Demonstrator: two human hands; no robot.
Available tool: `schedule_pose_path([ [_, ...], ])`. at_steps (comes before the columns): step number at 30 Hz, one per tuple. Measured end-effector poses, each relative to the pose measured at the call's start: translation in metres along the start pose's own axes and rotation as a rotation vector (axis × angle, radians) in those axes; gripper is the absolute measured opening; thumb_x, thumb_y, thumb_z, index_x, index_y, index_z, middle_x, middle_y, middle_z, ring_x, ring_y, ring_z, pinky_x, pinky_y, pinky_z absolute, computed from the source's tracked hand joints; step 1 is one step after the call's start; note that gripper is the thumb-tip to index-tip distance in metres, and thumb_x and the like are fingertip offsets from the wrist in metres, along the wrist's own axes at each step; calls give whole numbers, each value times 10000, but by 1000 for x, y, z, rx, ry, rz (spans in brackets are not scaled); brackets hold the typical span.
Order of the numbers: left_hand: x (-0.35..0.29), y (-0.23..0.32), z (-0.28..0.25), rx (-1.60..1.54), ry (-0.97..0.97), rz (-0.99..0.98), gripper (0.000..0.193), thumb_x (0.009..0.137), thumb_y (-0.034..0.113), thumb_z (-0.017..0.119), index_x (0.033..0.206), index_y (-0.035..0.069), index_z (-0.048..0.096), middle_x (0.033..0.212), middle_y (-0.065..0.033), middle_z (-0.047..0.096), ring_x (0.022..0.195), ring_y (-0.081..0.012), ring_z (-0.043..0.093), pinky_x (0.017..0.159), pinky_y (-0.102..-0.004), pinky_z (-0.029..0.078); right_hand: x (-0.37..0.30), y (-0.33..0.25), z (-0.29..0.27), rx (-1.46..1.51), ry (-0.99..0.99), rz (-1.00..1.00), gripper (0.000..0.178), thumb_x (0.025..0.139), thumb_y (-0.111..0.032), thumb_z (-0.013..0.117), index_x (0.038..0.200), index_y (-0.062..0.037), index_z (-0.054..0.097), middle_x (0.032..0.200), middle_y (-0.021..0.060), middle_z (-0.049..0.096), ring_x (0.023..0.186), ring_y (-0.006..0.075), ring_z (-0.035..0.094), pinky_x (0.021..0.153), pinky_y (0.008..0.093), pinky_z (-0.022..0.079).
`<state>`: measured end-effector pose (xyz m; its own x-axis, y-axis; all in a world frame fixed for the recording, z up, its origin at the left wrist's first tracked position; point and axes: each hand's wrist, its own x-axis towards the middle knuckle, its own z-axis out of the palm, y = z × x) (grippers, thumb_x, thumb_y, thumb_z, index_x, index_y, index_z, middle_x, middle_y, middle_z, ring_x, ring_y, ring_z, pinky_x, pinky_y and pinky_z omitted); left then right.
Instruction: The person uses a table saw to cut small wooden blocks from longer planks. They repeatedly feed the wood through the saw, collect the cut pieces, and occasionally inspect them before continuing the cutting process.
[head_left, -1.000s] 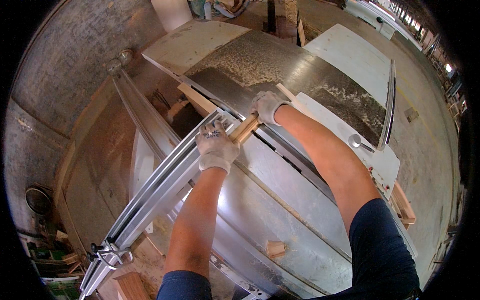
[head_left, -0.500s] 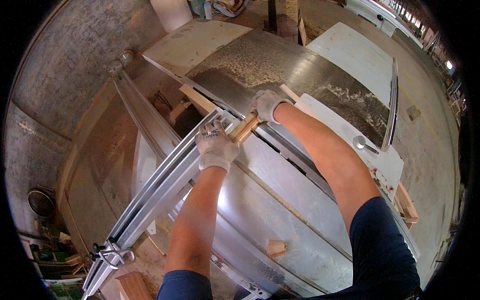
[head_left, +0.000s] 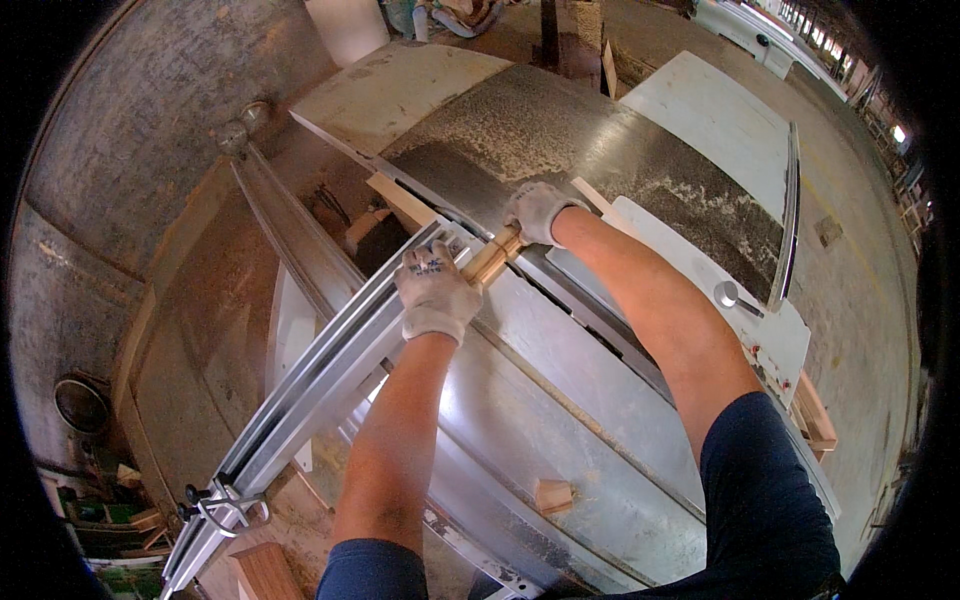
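Note:
A short wood piece [head_left: 491, 260] lies across the metal table next to the fence's end. My left hand [head_left: 438, 292], in a whitish work glove, is closed over the wood's near left end and the aluminium fence [head_left: 318, 372]. On its far right end, my right hand [head_left: 538, 213], gloved likewise, grips the wood beside the slot between the table halves. The fingertips of both hands are partly hidden. Beneath my arms stretches the silver sliding table [head_left: 545, 375] of a panel saw. No saw blade can be made out.
Sawdust covers the dark saw table [head_left: 520, 120] beyond. A small wood offcut [head_left: 553, 495] lies on the sliding table near me. A wooden strip [head_left: 400, 198] sits past the fence's end. At right is a white guard plate [head_left: 690, 260] with a round knob [head_left: 726, 293].
The whole view has shifted slightly. Both hands keep their hold on the wood piece, with little or no movement against the table.

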<state>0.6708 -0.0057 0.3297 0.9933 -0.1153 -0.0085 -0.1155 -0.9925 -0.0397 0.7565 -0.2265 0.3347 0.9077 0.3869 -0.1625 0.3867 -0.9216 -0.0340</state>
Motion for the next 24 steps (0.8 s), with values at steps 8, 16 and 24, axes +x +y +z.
schedule_pose_path([
  [8,4,0,5,127,-145,55,931,995,591,592,1680,37,293,1700,-206,376,1598,-362,309,1269,-470,300,-35,16,-14,-104,21,66,486,914,-291,761,1381,-172,701,1467,107,647,1348,327,601,1144,449,482],
  [16,-31,-3,30,95,-50,0,809,1047,463,606,1690,94,283,1689,-174,396,1564,-396,349,1279,-433,321,-236,-72,15,300,134,-64,459,842,-409,834,1132,-85,687,1243,142,682,1261,334,626,1094,447,506],
  [24,-62,3,22,27,-44,-26,984,913,615,773,1656,119,360,1646,-210,443,1569,-388,370,1264,-453,353,-356,-135,49,338,-151,-75,444,860,-408,821,1142,-89,697,1195,128,706,1234,307,644,1072,474,520],
])
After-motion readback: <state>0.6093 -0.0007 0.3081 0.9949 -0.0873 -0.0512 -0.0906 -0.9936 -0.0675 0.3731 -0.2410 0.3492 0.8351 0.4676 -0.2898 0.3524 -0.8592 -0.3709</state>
